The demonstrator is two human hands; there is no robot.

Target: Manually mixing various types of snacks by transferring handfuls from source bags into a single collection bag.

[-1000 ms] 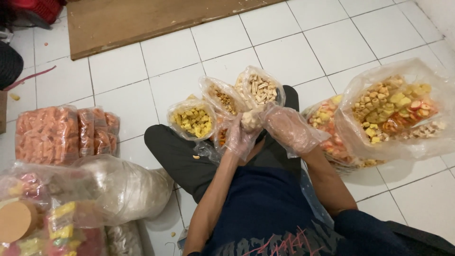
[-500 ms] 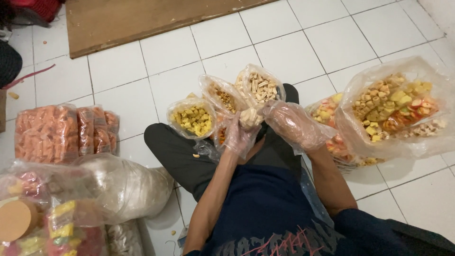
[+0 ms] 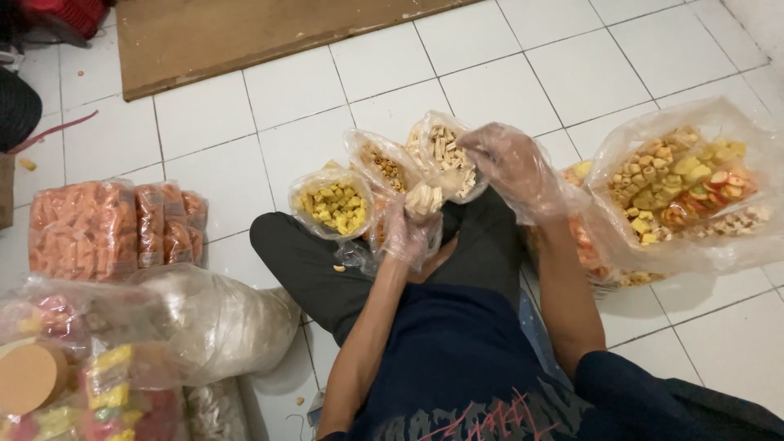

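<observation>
Near left: sealed mixed-snack bags point(image 3: 73, 384) and a big clear sack point(image 3: 220, 322) sit packed. Left hand point(image 3: 408, 233), gloved, fingers curled tight around a small bag point(image 3: 425, 198) part-filled with pale sticks, held over the lap. Right hand point(image 3: 510, 163), gloved, fingers loosely spread, hovers empty at the stick bag point(image 3: 445, 151) rim. Yellow cube bag point(image 3: 333, 204) and brown snack bag point(image 3: 384, 167) sit open just left. Right: large mixed bag point(image 3: 694, 188) open, well stocked. Far left: orange packs point(image 3: 106, 224) stacked. Judgement: mid-fill, plenty of stock left.
</observation>
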